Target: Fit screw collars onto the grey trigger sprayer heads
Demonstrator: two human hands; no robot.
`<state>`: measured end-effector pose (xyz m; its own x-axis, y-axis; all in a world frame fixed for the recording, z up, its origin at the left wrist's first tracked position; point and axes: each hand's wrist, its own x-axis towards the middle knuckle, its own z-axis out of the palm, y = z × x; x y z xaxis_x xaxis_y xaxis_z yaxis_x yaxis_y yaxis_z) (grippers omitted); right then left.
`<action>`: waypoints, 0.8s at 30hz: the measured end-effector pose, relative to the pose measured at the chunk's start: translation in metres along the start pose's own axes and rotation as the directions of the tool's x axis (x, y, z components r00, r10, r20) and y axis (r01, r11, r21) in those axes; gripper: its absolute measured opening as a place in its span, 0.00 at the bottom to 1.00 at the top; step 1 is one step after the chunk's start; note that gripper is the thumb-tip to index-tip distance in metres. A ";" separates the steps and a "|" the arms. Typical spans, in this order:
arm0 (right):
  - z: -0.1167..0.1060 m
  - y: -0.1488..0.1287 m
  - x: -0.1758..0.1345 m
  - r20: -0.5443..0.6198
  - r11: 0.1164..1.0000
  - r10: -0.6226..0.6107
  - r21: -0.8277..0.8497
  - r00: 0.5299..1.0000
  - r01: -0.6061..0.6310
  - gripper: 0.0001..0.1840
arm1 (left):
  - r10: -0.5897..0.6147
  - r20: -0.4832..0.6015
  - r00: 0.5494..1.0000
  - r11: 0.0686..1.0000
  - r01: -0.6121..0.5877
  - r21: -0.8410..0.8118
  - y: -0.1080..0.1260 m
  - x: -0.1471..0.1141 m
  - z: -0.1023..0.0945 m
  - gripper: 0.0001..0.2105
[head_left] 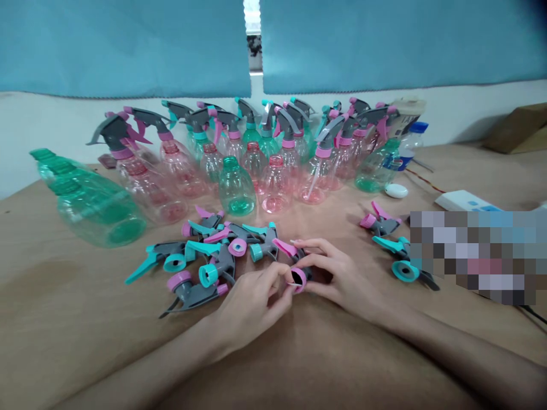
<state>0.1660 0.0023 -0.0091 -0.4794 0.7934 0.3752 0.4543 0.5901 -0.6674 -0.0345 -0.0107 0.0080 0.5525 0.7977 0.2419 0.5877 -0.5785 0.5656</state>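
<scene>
My right hand (pixel 335 278) grips a spray head (pixel 303 277) at the near side of the table (pixel 64 324). Fingers bear on its far side, thumb near the collar. The spray head has a pink trigger and a pink collar; the collar's open mouth faces my left hand (pixel 258 291). My left hand is closed to a pinch at that mouth, thumb and fingertips on a small pale piece (pixel 294 284), too small to identify.

Left of and beyond this position: a group of loose spray heads (pixel 228 263), teal and pink, lying on the table. Right of my right hand, well apart: one pink-collared spare (pixel 384 226) and one teal-collared spare (pixel 405 271).

Beyond the loose group: an open green bottle (pixel 237 191) and an open pink bottle (pixel 276 188), both upright. Bottles with fitted spray heads (pixel 323 152) stand behind. At far left, green bottles (pixel 100 210) appear tilted. A white oval object (pixel 396 191) lies at right.
</scene>
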 end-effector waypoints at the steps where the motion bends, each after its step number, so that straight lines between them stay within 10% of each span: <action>1: 0.000 0.000 0.000 -0.001 1.000 0.000 0.000 1.000 0.000 0.09 | 0.008 0.010 1.000 1.000 -0.008 -0.006 0.001 0.000 0.000 0.03; 24: -0.004 -0.002 0.002 -0.003 0.998 0.065 0.017 0.998 -0.065 0.09 | -0.001 -0.098 0.995 0.985 -0.016 -0.174 0.002 -0.001 -0.006 0.03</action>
<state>0.1672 0.0038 -0.0042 -0.4468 0.8305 0.3325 0.4718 0.5346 -0.7012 -0.0372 -0.0119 0.0133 0.4912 0.8113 0.3170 0.4668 -0.5525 0.6905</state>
